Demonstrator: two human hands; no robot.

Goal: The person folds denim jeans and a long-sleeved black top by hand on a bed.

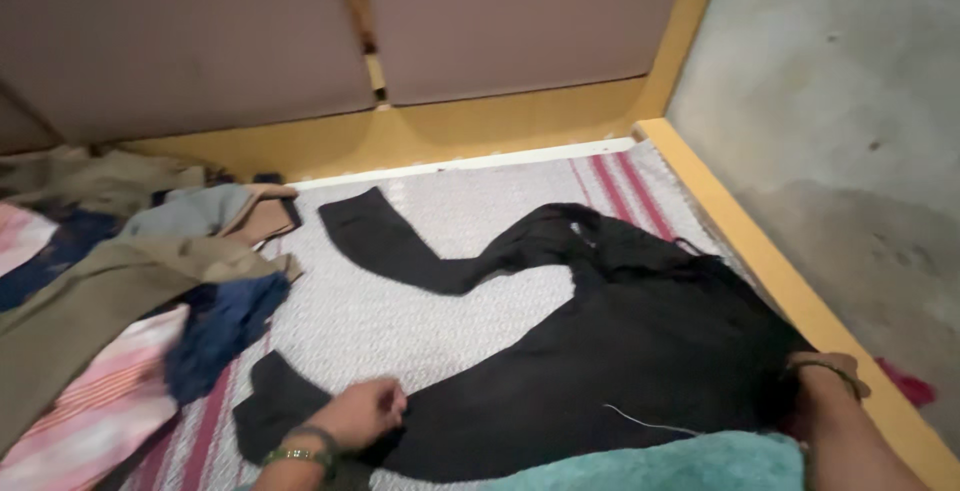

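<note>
From the head view I see black trousers [620,351] spread flat on a bed mattress [440,321] covered in a white textured sheet with red stripes. The waist end lies toward the mattress's right edge, one leg bends up toward the far edge, and the other runs along the near edge to the left.

My left hand [362,413] sits on the lower trouser leg near the near edge, fingers curled loosely into the cloth; I cannot tell whether it truly pinches the fabric. It wears a green beaded bracelet [295,454] at the wrist.

My right hand [822,379] rests at the waist end by the right edge, fingers bent down against the black cloth, its grip hidden.

A heap of clothes [120,291], olive, pink-striped and blue, covers the left side. A yellow wooden bed frame [760,261] borders the mattress, with grey floor [850,101] beyond. A teal cloth [680,463] shows at the near edge.
</note>
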